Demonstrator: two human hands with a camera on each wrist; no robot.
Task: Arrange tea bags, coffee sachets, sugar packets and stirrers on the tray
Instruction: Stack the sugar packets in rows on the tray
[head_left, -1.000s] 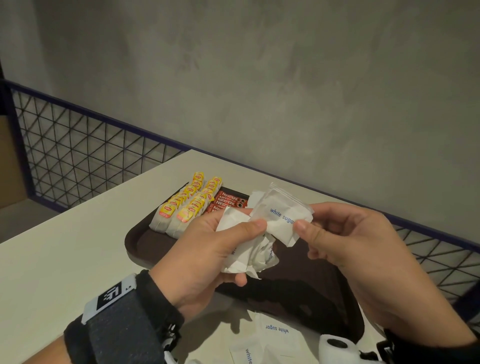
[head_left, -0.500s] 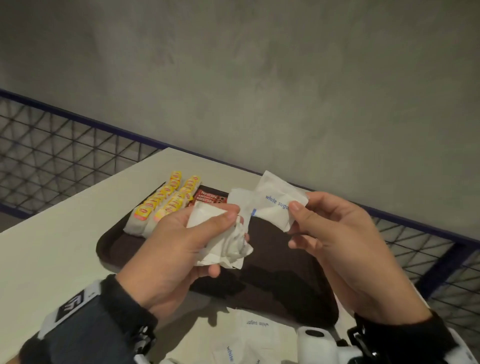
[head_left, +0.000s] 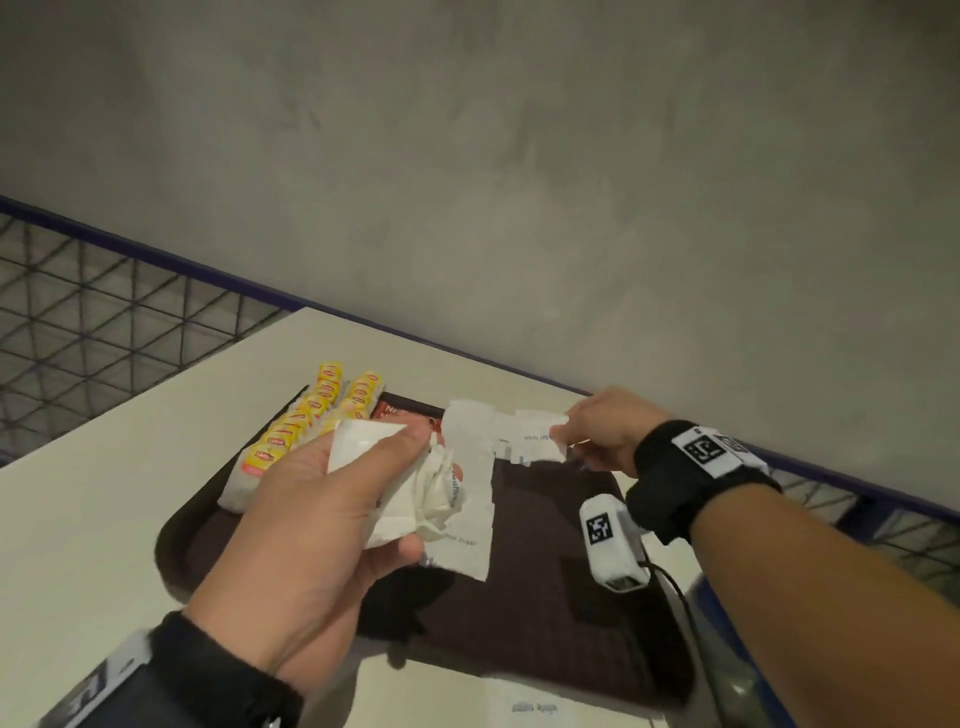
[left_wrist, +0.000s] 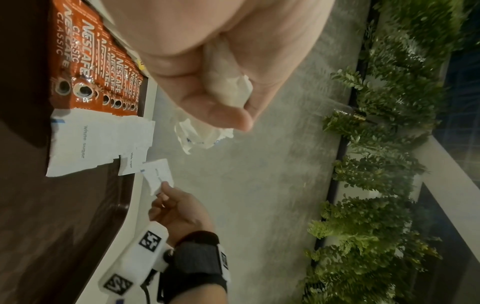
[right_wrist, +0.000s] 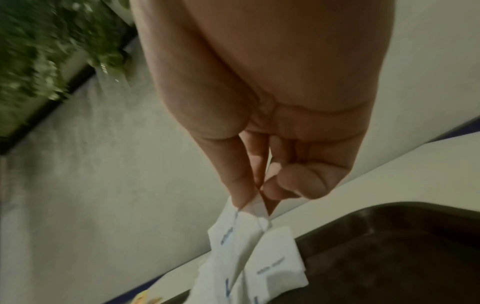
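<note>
Sugar packets are being laid out: half a second ago the right hand (head_left: 602, 434) pinched one up by the left hand, and now it has carried that held sugar packet (head_left: 535, 434) out toward 1 o'clock over the tray (head_left: 545, 597). Left hand (head_left: 332, 519) grips a crumpled bunch of packets (head_left: 421, 493). Two laid packets (left_wrist: 85, 144) sit beside the coffee sachets (left_wrist: 88, 61); tea bags (head_left: 306, 421) lie at 11 o'clock. The sugar row looks under way

White table (head_left: 104, 519) bears a brown tray (head_left: 545, 597) and a sugar packet (head_left: 530, 706).
</note>
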